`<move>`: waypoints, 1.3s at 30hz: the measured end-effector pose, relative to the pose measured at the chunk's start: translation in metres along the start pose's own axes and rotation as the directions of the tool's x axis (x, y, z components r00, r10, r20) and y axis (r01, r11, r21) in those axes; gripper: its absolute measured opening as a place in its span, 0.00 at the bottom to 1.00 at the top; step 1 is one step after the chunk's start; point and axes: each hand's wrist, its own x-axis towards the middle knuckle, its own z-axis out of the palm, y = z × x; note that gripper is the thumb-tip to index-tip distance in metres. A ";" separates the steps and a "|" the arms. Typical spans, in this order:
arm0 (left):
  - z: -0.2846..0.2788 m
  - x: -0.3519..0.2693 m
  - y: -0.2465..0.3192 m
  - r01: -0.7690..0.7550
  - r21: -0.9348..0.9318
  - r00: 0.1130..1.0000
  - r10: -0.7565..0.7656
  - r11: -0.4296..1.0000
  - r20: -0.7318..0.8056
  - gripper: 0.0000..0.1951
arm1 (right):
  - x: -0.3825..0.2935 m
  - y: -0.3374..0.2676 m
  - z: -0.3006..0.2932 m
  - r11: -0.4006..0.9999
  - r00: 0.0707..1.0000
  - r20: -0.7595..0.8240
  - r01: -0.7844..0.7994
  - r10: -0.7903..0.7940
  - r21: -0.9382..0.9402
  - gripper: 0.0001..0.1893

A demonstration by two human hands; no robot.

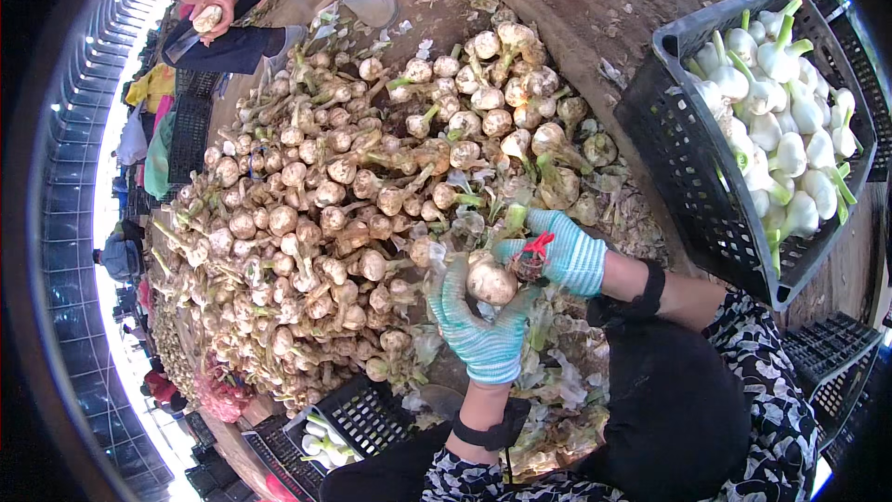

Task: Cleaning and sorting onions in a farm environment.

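Observation:
My left hand, in a teal-and-white striped knit glove, cups a whole garlic bulb with soil-stained skin. My right hand, gloved alike, is bent close against the bulb's right side. A red tie shows at its fingers, above a dark reddish-brown object; whether this is a tool's handle or something else I cannot tell. A cut green stem stands just beyond the right fingers. Left of both hands spreads a large heap of unpeeled garlic. Peeled skins lie beneath my wrists.
A black plastic crate full of white, cleaned garlic stands at the right. Another crate is at the lower left, near more white bulbs. At the upper left, another person's hand holds a bulb near a blade.

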 end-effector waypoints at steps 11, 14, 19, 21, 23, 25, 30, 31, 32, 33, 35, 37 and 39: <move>-0.006 0.003 0.007 0.358 -0.458 0.933 -0.323 0.814 0.157 0.36 | -0.005 0.002 -0.009 0.785 0.909 0.279 0.411 -0.311 -0.463 0.15; -0.009 0.006 0.005 0.607 -0.706 0.761 -0.523 0.365 0.385 0.35 | 0.001 0.005 -0.016 0.437 0.798 0.417 0.592 -0.435 -0.677 0.14; -0.002 0.000 -0.023 0.714 -0.700 0.562 -0.602 0.007 0.567 0.33 | -0.005 0.005 -0.014 0.862 0.935 0.316 0.289 -0.161 -0.416 0.16; 0.002 -0.005 -0.022 0.692 -0.715 0.623 -0.588 0.105 0.516 0.32 | 0.005 0.002 -0.022 0.429 0.778 0.559 0.626 -0.286 -0.651 0.16; 0.001 -0.005 -0.016 0.556 -0.578 0.829 -0.447 0.597 0.336 0.32 | 0.002 -0.002 -0.007 0.388 0.840 0.486 0.543 -0.241 -0.745 0.16; -0.011 0.003 -0.008 0.606 -0.672 0.783 -0.469 0.426 0.409 0.35 | 0.005 0.001 -0.011 0.266 0.685 0.597 0.720 -0.417 -0.641 0.11; -0.027 -0.001 -0.025 0.776 -0.611 0.564 -0.262 -0.156 0.783 0.43 | -0.010 -0.008 -0.011 0.799 0.860 0.474 0.416 -0.191 -0.433 0.09; -0.025 0.005 -0.020 0.780 -0.604 0.550 -0.279 -0.167 0.787 0.43 | -0.011 -0.007 -0.009 0.896 0.890 0.414 0.331 -0.191 -0.297 0.09; -0.022 0.008 -0.017 0.764 -0.645 0.597 -0.348 -0.028 0.723 0.41 | -0.011 -0.015 -0.011 0.732 0.934 0.345 0.298 -0.092 -0.613 0.12; -0.017 0.010 -0.012 0.736 -0.667 0.650 -0.395 0.113 0.650 0.39 | -0.011 -0.013 -0.012 0.726 0.935 0.342 0.302 -0.097 -0.618 0.12; -0.014 0.002 -0.045 0.648 -0.661 0.760 -0.382 0.379 0.526 0.35 | -0.003 0.006 -0.010 0.569 0.753 0.596 0.629 -0.278 -0.529 0.13; -0.019 0.022 -0.054 0.810 -0.414 0.351 -0.222 -0.416 0.910 0.42 | -0.007 -0.004 -0.006 0.476 0.754 0.607 0.642 -0.250 -0.601 0.11; -0.019 -0.002 -0.032 0.711 -0.594 0.703 -0.379 0.377 0.602 0.43 | 0.014 -0.010 -0.041 0.398 0.867 0.272 0.443 -0.416 -0.803 0.10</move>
